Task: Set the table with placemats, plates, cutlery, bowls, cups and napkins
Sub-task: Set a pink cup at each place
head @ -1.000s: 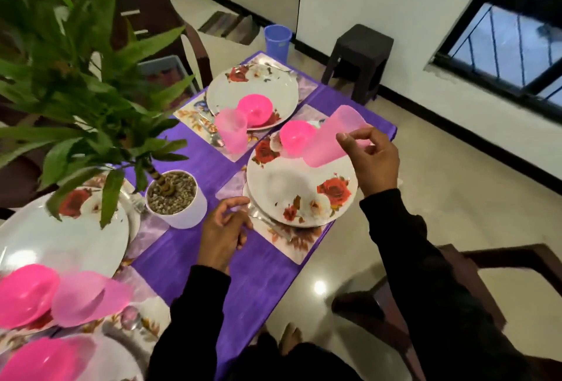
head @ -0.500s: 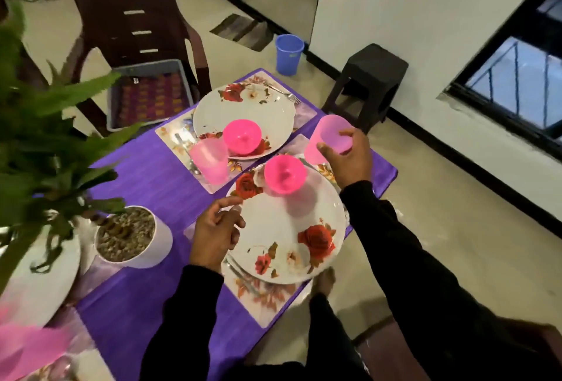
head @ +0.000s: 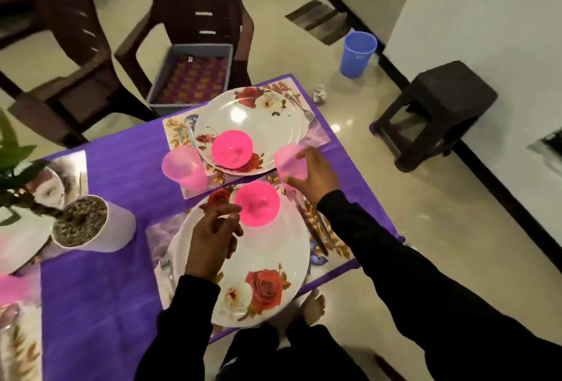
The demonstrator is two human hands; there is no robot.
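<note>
Purple cloth covers the worktop (head: 100, 304), with flowered plates on placemats. The right hand (head: 313, 174) grips a pink cup (head: 284, 160) at the near placemat's far corner, maybe just touching down. The left hand (head: 213, 234) hangs over the near plate (head: 273, 262), fingers loosely curled, holding nothing, beside a pink bowl (head: 257, 204).

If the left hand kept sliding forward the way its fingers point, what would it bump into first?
Probably the pink bowl on the near plate. The left hand hovers over that plate with its fingers aimed up and right, and the bowl sits just past the fingertips. Height is hard to judge, so it might pass above.
</note>
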